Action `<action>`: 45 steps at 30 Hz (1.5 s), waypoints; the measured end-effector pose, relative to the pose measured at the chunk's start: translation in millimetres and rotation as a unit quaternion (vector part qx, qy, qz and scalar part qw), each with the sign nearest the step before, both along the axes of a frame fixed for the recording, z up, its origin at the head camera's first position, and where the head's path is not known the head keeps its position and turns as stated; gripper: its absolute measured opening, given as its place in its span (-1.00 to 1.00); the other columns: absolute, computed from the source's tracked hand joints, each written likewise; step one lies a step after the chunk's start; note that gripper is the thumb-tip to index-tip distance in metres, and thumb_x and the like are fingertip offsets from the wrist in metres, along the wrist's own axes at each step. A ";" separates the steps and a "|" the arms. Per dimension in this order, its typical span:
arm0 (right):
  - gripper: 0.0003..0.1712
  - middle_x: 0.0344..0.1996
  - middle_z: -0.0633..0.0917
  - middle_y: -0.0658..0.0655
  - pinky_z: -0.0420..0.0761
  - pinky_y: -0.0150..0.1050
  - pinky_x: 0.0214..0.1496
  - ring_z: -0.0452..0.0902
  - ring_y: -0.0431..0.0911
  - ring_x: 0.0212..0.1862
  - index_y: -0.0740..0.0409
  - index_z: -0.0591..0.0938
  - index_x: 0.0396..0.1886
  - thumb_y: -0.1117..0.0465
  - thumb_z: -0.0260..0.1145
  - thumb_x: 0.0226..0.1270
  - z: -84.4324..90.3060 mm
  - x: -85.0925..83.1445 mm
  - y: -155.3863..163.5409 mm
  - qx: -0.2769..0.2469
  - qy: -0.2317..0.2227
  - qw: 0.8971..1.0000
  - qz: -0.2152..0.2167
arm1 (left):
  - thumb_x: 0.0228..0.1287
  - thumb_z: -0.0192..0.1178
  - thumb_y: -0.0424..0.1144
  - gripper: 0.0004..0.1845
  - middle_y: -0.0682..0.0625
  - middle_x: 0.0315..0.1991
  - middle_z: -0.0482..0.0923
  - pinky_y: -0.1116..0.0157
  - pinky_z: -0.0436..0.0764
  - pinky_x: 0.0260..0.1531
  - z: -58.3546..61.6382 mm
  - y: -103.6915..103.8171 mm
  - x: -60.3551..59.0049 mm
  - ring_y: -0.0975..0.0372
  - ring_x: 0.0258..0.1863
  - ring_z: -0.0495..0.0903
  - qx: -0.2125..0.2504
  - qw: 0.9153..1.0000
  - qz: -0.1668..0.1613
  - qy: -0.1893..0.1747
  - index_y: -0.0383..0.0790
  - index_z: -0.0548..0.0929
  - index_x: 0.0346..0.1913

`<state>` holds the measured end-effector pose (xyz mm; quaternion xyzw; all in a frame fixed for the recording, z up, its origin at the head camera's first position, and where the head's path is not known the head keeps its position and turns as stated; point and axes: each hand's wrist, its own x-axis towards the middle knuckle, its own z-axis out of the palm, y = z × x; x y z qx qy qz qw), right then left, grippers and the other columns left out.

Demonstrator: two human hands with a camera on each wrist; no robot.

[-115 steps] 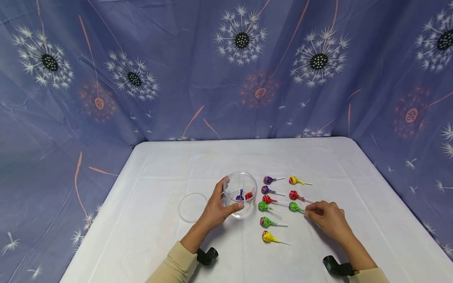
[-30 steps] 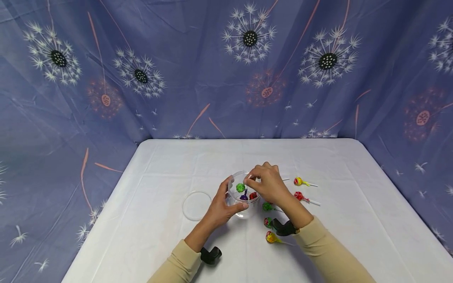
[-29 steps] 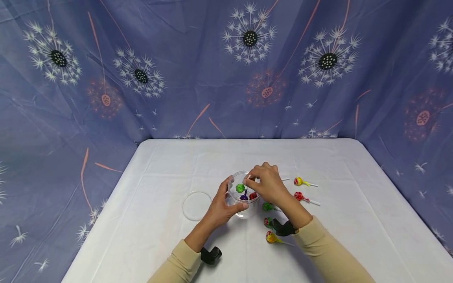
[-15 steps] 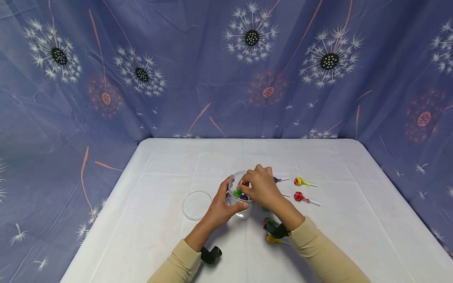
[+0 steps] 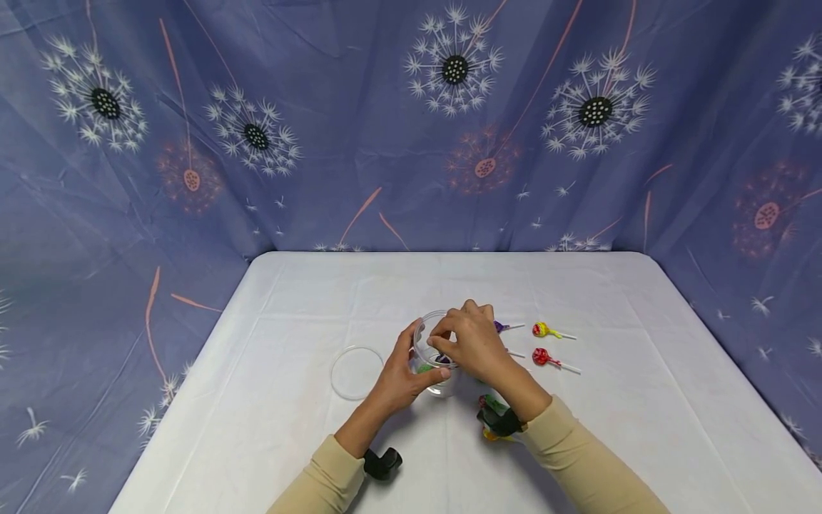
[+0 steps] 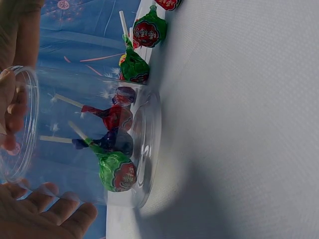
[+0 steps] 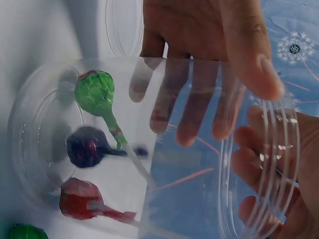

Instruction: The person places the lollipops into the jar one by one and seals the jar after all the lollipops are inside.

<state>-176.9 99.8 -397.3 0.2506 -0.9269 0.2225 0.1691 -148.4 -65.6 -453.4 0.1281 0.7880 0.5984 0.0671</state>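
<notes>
My left hand [image 5: 399, 380] grips a clear plastic jar [image 5: 439, 390] standing on the table, its thumb at the rim and its fingers around the far side. A green lollipop [image 7: 94, 94] rests near the bottom of the jar, its white stick leaning toward the mouth. Beside it in the right wrist view lie a purple lollipop [image 7: 87, 147] and a red lollipop [image 7: 79, 199]. My right hand [image 5: 477, 344] reaches into the jar's mouth with loosely bent fingers. The green lollipop's stick ends apart from those fingertips.
A round clear lid [image 5: 332, 378] lies left of the jar. Right of it are a yellow lollipop [image 5: 542, 329], a red lollipop [image 5: 541, 356] and a purple lollipop [image 5: 500, 327]. My right forearm partly covers several more, including a green lollipop [image 5: 491, 402].
My right hand picked up a green lollipop from the right-hand column, carried it left over the jar, lowered it in and let it go. The left hand kept its grip.
</notes>
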 end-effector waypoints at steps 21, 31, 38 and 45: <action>-0.88 -0.47 0.69 -0.03 0.12 -0.15 -0.18 0.33 -0.15 -0.33 0.01 0.74 -0.38 0.16 0.47 0.04 15.9 12.8 77.2 -0.110 0.012 0.991 -0.068 | 0.03 0.42 -0.11 0.00 -0.11 0.46 0.11 -0.08 0.22 0.38 1.4 3.9 1.6 -0.07 0.41 0.18 -0.025 0.999 0.021 -0.001 0.04 0.02 0.46; -0.81 -0.34 0.70 0.08 0.08 -0.17 -0.21 0.36 -0.07 -0.26 0.09 0.72 -0.27 0.14 0.42 0.12 -5.9 18.3 120.8 -0.108 -0.038 0.986 -0.125 | 0.08 0.38 -0.22 -0.04 -0.26 0.44 0.09 -0.11 0.20 0.37 40.4 5.8 18.8 -0.16 0.40 0.16 -0.025 1.000 0.014 -0.008 -0.24 0.03 0.46; -0.73 -0.23 0.69 0.17 0.10 -0.16 -0.21 0.39 0.05 -0.20 0.14 0.70 -0.19 0.11 0.40 0.15 -26.1 17.4 145.7 -0.094 -0.079 0.980 -0.157 | 0.08 0.39 -0.22 -0.04 -0.26 0.44 0.10 -0.09 0.19 0.38 41.0 5.8 19.2 -0.13 0.41 0.16 -0.028 0.999 0.017 -0.009 -0.24 0.04 0.45; -0.66 -0.20 0.67 0.24 0.13 -0.13 -0.21 0.41 0.08 -0.15 0.18 0.67 -0.09 0.14 0.38 0.15 -48.9 18.7 170.2 -0.077 -0.113 0.973 -0.187 | 0.10 0.37 -0.25 -0.04 -0.29 0.43 0.09 -0.12 0.20 0.36 38.5 5.5 17.6 -0.18 0.40 0.16 -0.015 1.000 0.005 0.003 -0.23 0.01 0.47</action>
